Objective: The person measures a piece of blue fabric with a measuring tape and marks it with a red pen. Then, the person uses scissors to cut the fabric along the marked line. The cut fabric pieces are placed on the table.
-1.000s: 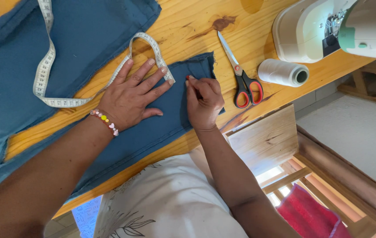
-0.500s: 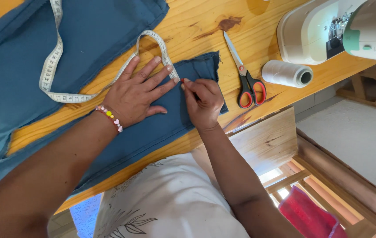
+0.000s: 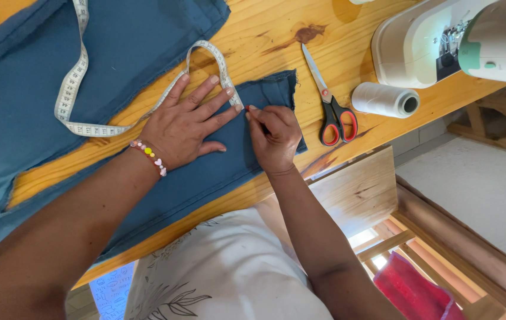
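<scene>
The hands have hardly moved since a moment ago: the left hand (image 3: pixel 191 127) lies flat and spread wide on the blue cloth strip (image 3: pixel 205 178), pressing it down, and the right hand (image 3: pixel 275 137) is pinched shut on something tiny and red, too small to tell, just beside the left fingertips. It looks like careful marking or pinning work that goes on in one spot. The strip lies along the near edge of the desk (image 3: pixel 276 29). A tape measure (image 3: pixel 75 77) loops beside the left hand. Scissors (image 3: pixel 331 101) and a white thread spool (image 3: pixel 383 99) sit near the right hand, so room is tight there. The sewing machine (image 3: pixel 442 41) fills the far right corner.
</scene>
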